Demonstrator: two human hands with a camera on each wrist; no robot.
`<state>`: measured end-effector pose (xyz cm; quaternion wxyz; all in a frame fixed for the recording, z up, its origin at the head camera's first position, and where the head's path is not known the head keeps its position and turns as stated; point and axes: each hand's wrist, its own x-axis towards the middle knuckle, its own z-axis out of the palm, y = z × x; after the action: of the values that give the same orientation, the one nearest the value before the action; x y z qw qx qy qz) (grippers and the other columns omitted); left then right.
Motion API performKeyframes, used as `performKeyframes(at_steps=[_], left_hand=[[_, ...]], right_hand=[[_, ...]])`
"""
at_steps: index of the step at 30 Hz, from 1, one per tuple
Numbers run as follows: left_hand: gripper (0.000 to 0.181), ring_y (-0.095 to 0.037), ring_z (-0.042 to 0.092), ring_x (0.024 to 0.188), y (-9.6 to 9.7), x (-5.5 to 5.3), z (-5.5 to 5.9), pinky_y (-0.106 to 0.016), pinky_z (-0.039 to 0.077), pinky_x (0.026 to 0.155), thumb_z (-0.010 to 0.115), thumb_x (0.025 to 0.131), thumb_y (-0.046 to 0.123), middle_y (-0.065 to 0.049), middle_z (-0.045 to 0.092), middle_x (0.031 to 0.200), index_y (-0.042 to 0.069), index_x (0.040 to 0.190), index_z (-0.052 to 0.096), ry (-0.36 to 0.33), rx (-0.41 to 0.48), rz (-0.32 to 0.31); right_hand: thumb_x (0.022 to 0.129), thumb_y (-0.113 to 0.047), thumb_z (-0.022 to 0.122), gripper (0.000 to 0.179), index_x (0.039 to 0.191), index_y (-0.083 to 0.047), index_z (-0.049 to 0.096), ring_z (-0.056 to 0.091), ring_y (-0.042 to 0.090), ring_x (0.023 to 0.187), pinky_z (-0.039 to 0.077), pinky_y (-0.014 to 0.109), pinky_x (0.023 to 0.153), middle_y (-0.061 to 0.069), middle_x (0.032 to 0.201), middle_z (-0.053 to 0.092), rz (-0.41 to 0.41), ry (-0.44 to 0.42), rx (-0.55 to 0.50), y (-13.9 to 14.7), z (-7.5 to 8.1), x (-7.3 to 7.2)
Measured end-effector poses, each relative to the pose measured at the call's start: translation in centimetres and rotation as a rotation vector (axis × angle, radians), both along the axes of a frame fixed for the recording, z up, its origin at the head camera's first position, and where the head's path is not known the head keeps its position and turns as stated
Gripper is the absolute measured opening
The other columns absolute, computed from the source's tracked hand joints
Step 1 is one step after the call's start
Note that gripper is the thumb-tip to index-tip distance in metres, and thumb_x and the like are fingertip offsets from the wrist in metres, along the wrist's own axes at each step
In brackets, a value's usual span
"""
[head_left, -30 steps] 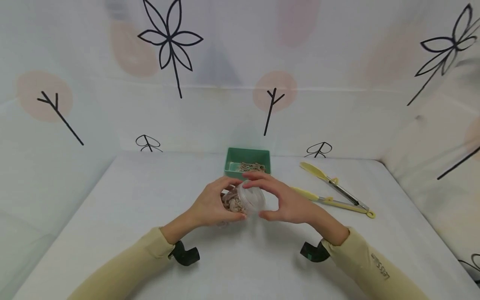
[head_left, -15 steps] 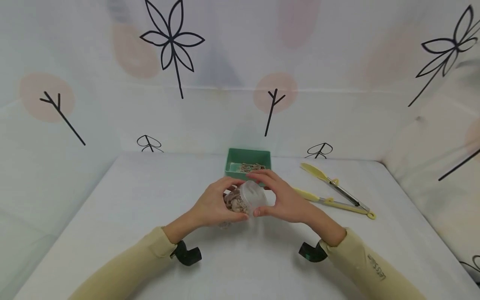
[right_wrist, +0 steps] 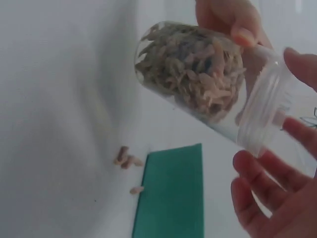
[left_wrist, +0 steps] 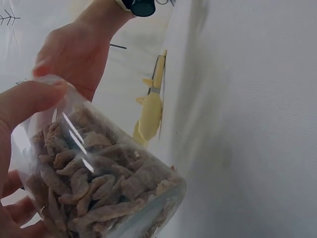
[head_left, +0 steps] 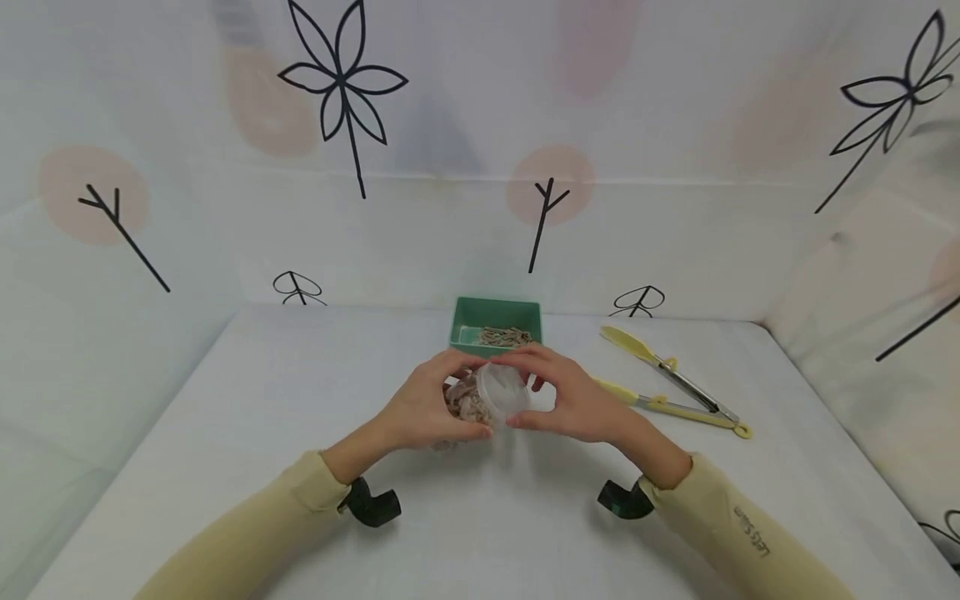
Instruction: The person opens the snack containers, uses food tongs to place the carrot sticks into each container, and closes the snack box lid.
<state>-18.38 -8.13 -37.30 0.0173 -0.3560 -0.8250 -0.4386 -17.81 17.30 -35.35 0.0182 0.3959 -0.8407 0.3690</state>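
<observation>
A clear plastic jar (head_left: 467, 402) of brown dried strips lies tilted in the air over the table, its lidded end toward the right. My left hand (head_left: 423, 408) grips it around the body, thumb on the near side. At the other end, my right hand (head_left: 581, 407) holds the clear screw lid (head_left: 504, 392) by its rim, thumb near me and fingers on the far side. The right wrist view shows the thumb and fingertips at opposite edges of the lid (right_wrist: 261, 106). In the left wrist view the strips fill much of the jar (left_wrist: 106, 173).
Behind the hands stands a green rectangular box (head_left: 495, 311) with similar strips in it. A few loose pieces (right_wrist: 127, 158) lie on the white table beside it. Yellow-tipped metal tongs (head_left: 686, 407) lie spread at the right. A patterned cloth backdrop surrounds the table.
The right thumb has moved left and inward onto the lid's near edge, and the fingers have shifted along its far rim. The left hand and jar have hardly moved.
</observation>
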Motion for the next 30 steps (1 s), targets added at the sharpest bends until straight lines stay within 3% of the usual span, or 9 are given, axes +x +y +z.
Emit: performKeyframes(at_steps=[4, 9, 12, 15, 18, 20, 24, 30], left_hand=[[0.073, -0.011, 0.055, 0.102, 0.5, 0.1, -0.3, -0.034, 0.054, 0.081, 0.092, 0.069, 0.034, 0.005, 0.057, 0.123, 0.016, 0.132, 0.059, 0.066, -0.003, 0.065], [0.073, -0.009, 0.055, 0.103, 0.7, 0.4, -0.4, -0.034, 0.053, 0.082, 0.092, 0.069, 0.036, 0.005, 0.057, 0.123, 0.016, 0.132, 0.059, 0.090, -0.029, 0.113], [0.073, -0.011, 0.055, 0.103, 0.6, 0.4, -0.1, -0.033, 0.054, 0.081, 0.091, 0.070, 0.034, 0.005, 0.057, 0.125, 0.015, 0.133, 0.059, 0.059, -0.012, 0.092], [0.073, -0.012, 0.055, 0.103, 0.2, 0.2, 0.1, -0.033, 0.055, 0.081, 0.091, 0.070, 0.031, 0.004, 0.057, 0.125, 0.014, 0.133, 0.059, 0.018, 0.010, 0.057], [0.072, -0.012, 0.055, 0.104, 0.0, 0.1, 0.1, -0.033, 0.055, 0.083, 0.091, 0.071, 0.030, 0.003, 0.057, 0.125, 0.014, 0.133, 0.059, -0.006, 0.012, 0.045], [0.072, -0.012, 0.055, 0.104, 0.0, 0.1, -0.1, -0.033, 0.054, 0.083, 0.091, 0.071, 0.031, 0.003, 0.057, 0.124, 0.014, 0.133, 0.059, -0.008, 0.007, 0.046], [0.072, -0.012, 0.055, 0.103, 0.3, 0.2, -0.3, -0.034, 0.054, 0.083, 0.091, 0.070, 0.032, 0.004, 0.057, 0.125, 0.015, 0.132, 0.060, -0.004, 0.015, 0.074], [0.071, -0.012, 0.055, 0.104, 0.9, 0.4, -0.6, -0.034, 0.052, 0.082, 0.091, 0.070, 0.034, 0.004, 0.058, 0.126, 0.016, 0.132, 0.060, 0.034, 0.017, 0.128]], right_hand=[[0.087, -0.041, 0.076, 0.059, 0.138, -0.018, 0.055, 0.057, 0.017, 0.081, 0.050, 0.032, 0.066, -0.006, 0.108, 0.056, -0.166, 0.025, 0.048, -0.7, -0.3, 0.2], [0.088, -0.054, 0.070, 0.059, 0.131, -0.016, 0.057, 0.055, 0.013, 0.077, 0.049, 0.030, 0.061, -0.004, 0.098, 0.058, -0.288, 0.023, 0.081, -1.3, -0.4, 0.5], [0.088, -0.051, 0.071, 0.062, 0.136, -0.016, 0.054, 0.057, 0.014, 0.096, 0.054, 0.033, 0.074, -0.003, 0.116, 0.057, -0.242, 0.014, 0.049, -1.1, -0.5, 0.5], [0.088, -0.036, 0.077, 0.064, 0.143, -0.015, 0.051, 0.053, 0.018, 0.119, 0.054, 0.038, 0.088, 0.000, 0.139, 0.049, -0.119, 0.005, -0.028, -0.7, -0.7, 0.4], [0.086, -0.021, 0.079, 0.065, 0.145, -0.014, 0.051, 0.048, 0.022, 0.128, 0.054, 0.039, 0.090, 0.003, 0.147, 0.046, -0.014, 0.015, -0.085, -0.4, -0.8, 0.4], [0.084, -0.016, 0.081, 0.065, 0.142, -0.012, 0.054, 0.049, 0.023, 0.127, 0.054, 0.038, 0.087, 0.004, 0.145, 0.047, 0.006, 0.032, -0.109, -0.4, -0.8, 0.4], [0.083, -0.022, 0.082, 0.058, 0.135, -0.013, 0.060, 0.056, 0.019, 0.109, 0.055, 0.031, 0.077, 0.003, 0.131, 0.055, -0.101, 0.049, -0.109, -0.9, -0.9, 0.6], [0.087, -0.036, 0.078, 0.050, 0.127, -0.013, 0.060, 0.057, 0.014, 0.088, 0.054, 0.034, 0.070, 0.002, 0.113, 0.058, -0.317, -0.061, -0.140, -2.2, -1.8, 1.1]])
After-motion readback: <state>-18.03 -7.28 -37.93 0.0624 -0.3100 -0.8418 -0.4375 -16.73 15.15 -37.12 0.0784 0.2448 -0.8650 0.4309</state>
